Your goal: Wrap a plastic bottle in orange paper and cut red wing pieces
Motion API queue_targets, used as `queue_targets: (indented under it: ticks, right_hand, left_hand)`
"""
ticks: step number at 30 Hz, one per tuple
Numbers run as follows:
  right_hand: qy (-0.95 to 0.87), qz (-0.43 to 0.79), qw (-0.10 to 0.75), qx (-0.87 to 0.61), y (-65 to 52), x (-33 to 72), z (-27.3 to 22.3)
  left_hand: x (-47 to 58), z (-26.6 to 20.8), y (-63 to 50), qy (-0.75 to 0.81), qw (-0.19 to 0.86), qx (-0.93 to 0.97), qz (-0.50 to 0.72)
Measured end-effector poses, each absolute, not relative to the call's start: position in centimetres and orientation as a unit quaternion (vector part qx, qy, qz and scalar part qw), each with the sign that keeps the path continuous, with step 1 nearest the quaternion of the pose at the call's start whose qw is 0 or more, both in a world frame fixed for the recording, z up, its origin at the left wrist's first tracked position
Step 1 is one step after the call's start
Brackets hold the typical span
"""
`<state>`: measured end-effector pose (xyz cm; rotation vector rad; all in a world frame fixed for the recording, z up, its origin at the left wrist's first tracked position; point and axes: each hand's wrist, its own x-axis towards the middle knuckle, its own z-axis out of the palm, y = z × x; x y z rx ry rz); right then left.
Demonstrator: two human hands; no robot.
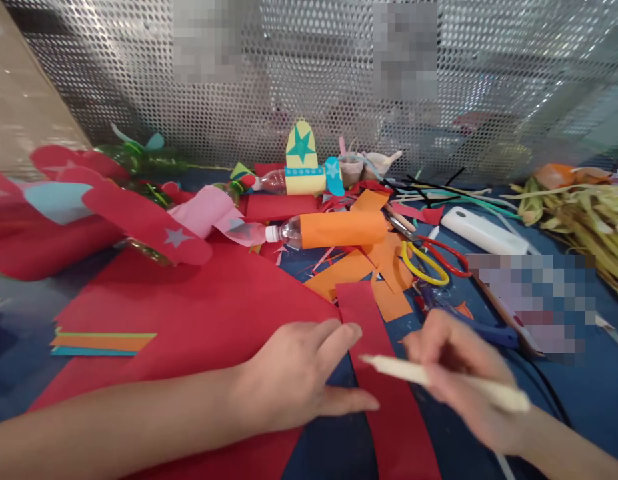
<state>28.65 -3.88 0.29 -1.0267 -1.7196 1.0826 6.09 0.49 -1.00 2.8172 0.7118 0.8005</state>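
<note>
My left hand [303, 373] lies with its fingers stretched out, the fingertips on a long red paper strip [396, 407] and the palm over a large red sheet [203, 300]. In my right hand [473, 380] is a slim cream-coloured pen [403, 370], gripped between thumb and fingers. Its tip points left, over the strip; whether it touches the paper I cannot tell. Beyond the strip lies a plastic bottle [291, 232] wrapped in orange paper [343, 229]. Orange paper scraps [391, 297] are just past the strip's far end.
Scissors with red and yellow handles [426, 263], a white glue gun [481, 230] and a phone [533, 307] lie to the right, near dried husks [579, 227]. Red paper shapes with stars [149, 220] are at left. A decorated bottle [273, 182] sits before the perforated metal panel [309, 80].
</note>
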Motion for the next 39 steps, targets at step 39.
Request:
queue_targets:
  ticks: [39]
  right_hand:
    - [-0.671,0.339,0.337,-0.566,-1.2,29.0,-1.5]
  left_hand:
    - [7.1,-1.0,-1.7,0.194,0.065,0.979,-0.015]
